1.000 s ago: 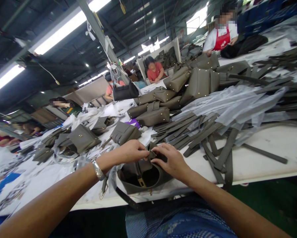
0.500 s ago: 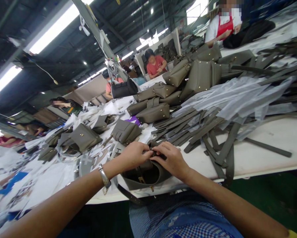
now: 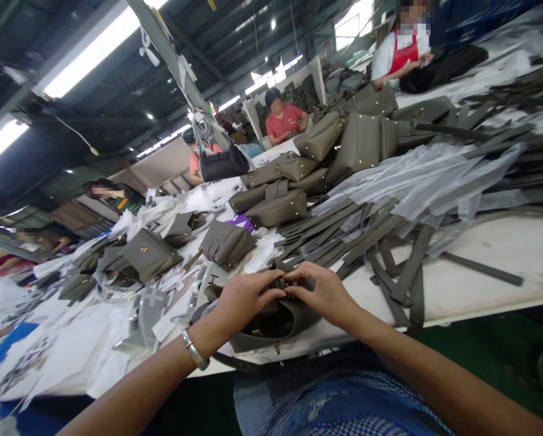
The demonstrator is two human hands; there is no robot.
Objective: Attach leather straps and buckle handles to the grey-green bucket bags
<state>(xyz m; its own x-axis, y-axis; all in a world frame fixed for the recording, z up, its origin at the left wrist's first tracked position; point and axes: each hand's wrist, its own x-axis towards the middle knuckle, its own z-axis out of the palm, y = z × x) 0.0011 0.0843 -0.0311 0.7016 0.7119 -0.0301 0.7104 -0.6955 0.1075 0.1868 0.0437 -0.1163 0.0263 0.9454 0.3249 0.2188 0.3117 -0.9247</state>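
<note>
One pale table is supporting an open bag at its near edge, presumably for easy reach; the left hand and right hand, nearly closed, are pinching a small dark piece at the bag's far side, probably steadying it.

Through the camera I see the left hand now lower and turned compared with a second ago, with its thumb and fingers spread in a wider curve that hides more of the opening of the bag. With that arm lower, the grey piece with a cross and the one marked H show to me more fully. Farther off, I find the co-worker in the red apron has both hands together instead of apart.
</note>
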